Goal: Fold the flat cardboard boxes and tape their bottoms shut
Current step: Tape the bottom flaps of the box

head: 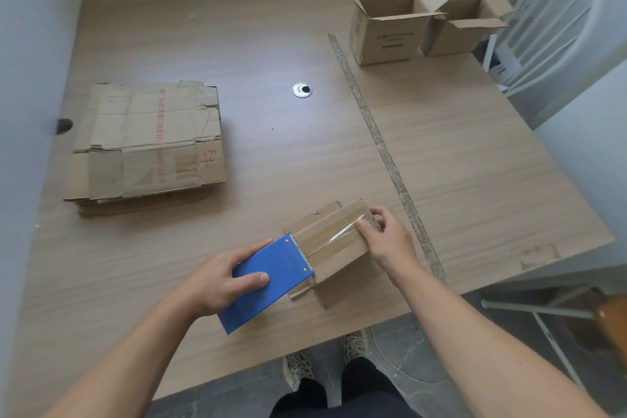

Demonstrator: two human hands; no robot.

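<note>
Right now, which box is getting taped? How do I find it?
On the wooden table, look between the hands. The small box there has a blue tape dispenser, gripped by the left hand, at one end and the right hand gripping the other. Unlike the flat stack and two open boxes farther back, it wears shiny tape.

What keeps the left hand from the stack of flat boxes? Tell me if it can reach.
Probably yes. Only bare table lies between the left hand and the stack of flat boxes. But its grip is full of the blue tape dispenser, so it would need to put that down first.
</note>
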